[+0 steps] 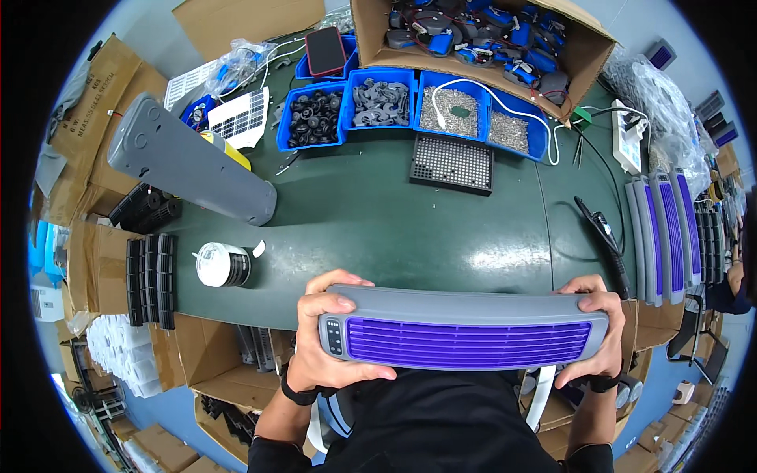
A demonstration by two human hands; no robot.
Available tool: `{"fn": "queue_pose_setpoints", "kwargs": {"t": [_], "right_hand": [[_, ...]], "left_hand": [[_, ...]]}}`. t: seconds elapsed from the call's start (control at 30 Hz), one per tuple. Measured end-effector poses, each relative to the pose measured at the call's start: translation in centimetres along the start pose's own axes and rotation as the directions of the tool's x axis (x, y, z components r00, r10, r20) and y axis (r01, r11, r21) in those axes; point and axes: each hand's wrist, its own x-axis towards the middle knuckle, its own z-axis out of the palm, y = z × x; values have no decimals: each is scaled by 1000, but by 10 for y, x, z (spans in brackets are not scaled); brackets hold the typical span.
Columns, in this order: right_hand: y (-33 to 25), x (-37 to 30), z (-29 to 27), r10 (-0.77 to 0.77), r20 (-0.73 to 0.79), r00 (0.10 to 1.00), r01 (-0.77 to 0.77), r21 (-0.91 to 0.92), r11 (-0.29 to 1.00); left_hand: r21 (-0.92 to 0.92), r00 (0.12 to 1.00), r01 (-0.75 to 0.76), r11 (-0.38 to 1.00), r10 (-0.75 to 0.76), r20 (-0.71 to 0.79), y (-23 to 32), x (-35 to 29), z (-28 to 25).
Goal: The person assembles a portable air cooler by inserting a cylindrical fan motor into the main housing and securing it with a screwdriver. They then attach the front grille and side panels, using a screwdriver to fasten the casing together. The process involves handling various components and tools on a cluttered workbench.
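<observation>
A long grey fan housing (469, 340) with a purple slatted grille and a small dark button panel at its left end is held level in front of my body. My left hand (314, 347) is closed round its left end, fingers over the top edge and thumb along the lower edge. At the opposite end my right hand (609, 340) grips it the same way. Beyond it, on the green table (355, 236), stands a tall grey tower-shaped body (189, 158). A white tub (217, 265) sits ahead of my left hand. A black electric screwdriver (605, 244) lies ahead of my right hand.
Blue bins (314, 118) of black and grey parts and screws line the far side, by a black perforated tray (451, 164). Behind them a cardboard box (367, 47) holds blue-and-grey parts. Purple-slatted housings (670, 229) stand at right; black slatted parts (150, 280) at left.
</observation>
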Motion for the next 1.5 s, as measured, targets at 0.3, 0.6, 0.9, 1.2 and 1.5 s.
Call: {"fn": "queue_pose_setpoints", "kwargs": {"t": [0.3, 0.6, 0.9, 1.2, 1.5], "right_hand": [[-3, -4, 0, -2, -26, 1000, 2, -3, 1000], [2, -6, -5, 9, -36, 999, -10, -21, 1000], [-25, 7, 9, -51, -120, 991, 37, -110, 993], [-5, 21, 17, -59, -248, 967, 22, -147, 989], [13, 37, 35, 212, -388, 897, -224, 15, 974]], "left_hand": [[32, 1000, 1, 1000, -1, 23, 2, 3, -2], [54, 999, -24, 998, 23, 31, 4, 9, -3], [-40, 985, 173, 984, -173, 6, -5, 9, -15], [-268, 887, 395, 879, -440, -137, 1, 25, -4], [230, 924, 278, 933, -195, -330, -13, 27, 5]]}}
